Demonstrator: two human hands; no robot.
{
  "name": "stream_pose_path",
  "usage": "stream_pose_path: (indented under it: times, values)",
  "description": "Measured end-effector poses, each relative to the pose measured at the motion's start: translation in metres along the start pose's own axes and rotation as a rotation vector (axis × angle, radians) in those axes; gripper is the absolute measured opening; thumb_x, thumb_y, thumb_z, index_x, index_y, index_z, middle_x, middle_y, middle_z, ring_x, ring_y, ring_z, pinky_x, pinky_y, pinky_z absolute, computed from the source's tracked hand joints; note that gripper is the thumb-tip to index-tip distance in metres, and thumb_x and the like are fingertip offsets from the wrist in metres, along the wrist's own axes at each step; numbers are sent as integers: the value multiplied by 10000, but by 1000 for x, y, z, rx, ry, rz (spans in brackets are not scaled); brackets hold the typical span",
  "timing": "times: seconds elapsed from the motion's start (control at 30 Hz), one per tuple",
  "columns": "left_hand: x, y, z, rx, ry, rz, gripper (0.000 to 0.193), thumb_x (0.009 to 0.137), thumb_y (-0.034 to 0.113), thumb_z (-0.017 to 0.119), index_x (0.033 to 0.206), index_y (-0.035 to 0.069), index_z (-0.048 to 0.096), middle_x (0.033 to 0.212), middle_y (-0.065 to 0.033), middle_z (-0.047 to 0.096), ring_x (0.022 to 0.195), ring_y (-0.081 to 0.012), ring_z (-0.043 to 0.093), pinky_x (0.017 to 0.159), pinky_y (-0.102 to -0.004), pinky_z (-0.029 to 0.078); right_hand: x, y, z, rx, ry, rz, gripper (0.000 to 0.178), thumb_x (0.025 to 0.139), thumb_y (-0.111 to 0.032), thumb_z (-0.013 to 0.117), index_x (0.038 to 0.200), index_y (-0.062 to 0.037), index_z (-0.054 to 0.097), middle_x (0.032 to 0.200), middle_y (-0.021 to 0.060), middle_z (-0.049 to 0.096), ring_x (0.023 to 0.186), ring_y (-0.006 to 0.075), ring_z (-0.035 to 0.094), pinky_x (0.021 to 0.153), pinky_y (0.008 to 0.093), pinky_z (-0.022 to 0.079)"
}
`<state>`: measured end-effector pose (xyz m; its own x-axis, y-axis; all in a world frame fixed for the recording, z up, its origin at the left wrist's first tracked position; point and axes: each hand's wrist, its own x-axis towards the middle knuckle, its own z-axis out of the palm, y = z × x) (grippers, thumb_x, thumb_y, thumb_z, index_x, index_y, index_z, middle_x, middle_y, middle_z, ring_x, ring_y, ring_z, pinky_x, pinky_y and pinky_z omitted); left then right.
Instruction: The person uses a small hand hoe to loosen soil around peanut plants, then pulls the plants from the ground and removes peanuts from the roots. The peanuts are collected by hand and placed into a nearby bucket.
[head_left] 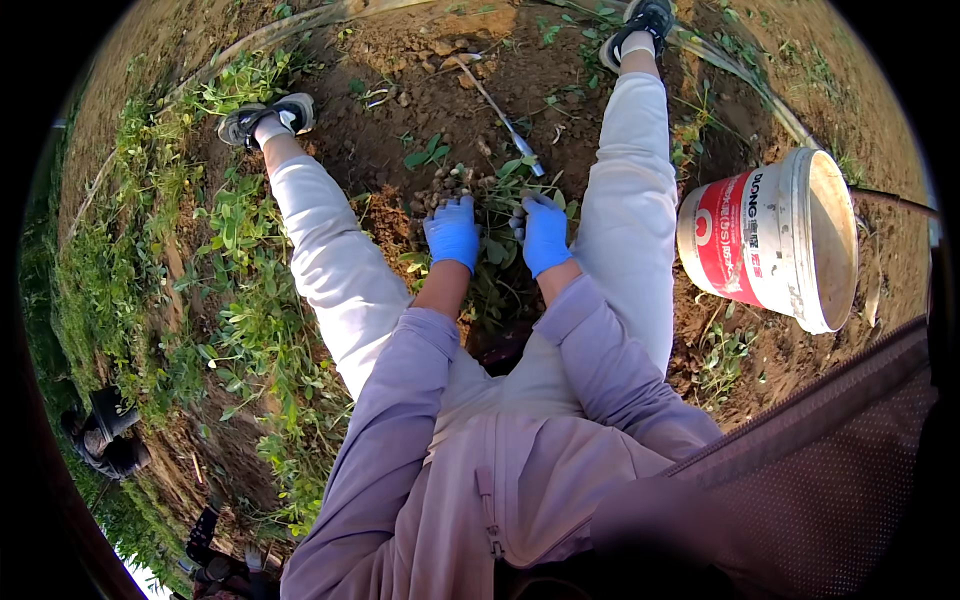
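Observation:
I sit on the soil with my legs spread, both hands in blue gloves between them. A pulled-up peanut plant point(495, 215) lies there, its leafy stems toward my lap and a clump of soil-covered pods point(455, 187) at its far end. My left hand point(452, 236) is closed at the clump, its fingertips partly hidden among the roots and pods. Just to its right, my right hand point(543, 235) has its fingers curled round stems of the same plant; dirt marks its fingertips. Beyond my hands lies a long thin metal-tipped tool point(500, 118).
A white bucket with a red label point(725, 235) lies tipped on its side, right of my right leg. Green plants point(250, 300) cover the ground at left. Pale hoses or strips point(745, 75) cross the far soil. Other people point(100, 440) crouch at far lower left.

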<state>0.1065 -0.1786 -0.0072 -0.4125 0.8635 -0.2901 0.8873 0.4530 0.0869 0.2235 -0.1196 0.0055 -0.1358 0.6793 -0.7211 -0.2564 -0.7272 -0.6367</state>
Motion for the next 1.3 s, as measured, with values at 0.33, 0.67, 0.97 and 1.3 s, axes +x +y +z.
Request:
stream_pose_path:
  times: [0.33, 0.67, 0.97, 1.3]
  values:
    - [-12, -17, 18, -445, -31, -114, 337, 742, 211, 604, 1058, 124, 524, 921, -120, 597, 829, -299, 583, 704, -391, 466, 4, 23, 12, -336, -370, 24, 333, 756, 45, 425, 1070, 44, 536, 1007, 159, 589, 529, 128, 549, 452, 222, 407]
    - [-20, -38, 9, -1301, 135, -141, 288, 761, 122, 630, 1022, 30, 550, 906, -106, 614, 771, -164, 594, 631, -269, 472, 5, 32, 9, -539, -250, -61, 268, 776, 8, 464, 1022, 49, 562, 870, 130, 608, 493, 170, 556, 472, 270, 453]
    - [-28, -27, 17, -1448, 9, -60, 251, 872, 99, 489, 1092, -14, 532, 842, -67, 608, 753, -79, 541, 634, -220, 456, -13, 21, 23, -427, -407, -114, 195, 796, -157, 573, 888, 14, 595, 726, 72, 591, 534, 116, 529, 450, 238, 422]
    - [-25, -33, 27, -1668, -152, -268, 241, 897, 179, 456, 998, -12, 561, 838, -58, 611, 661, -111, 578, 614, -231, 489, -12, 33, 23, -543, -336, -173, 173, 777, -159, 619, 792, 3, 558, 666, 61, 565, 563, 97, 519, 469, 235, 408]
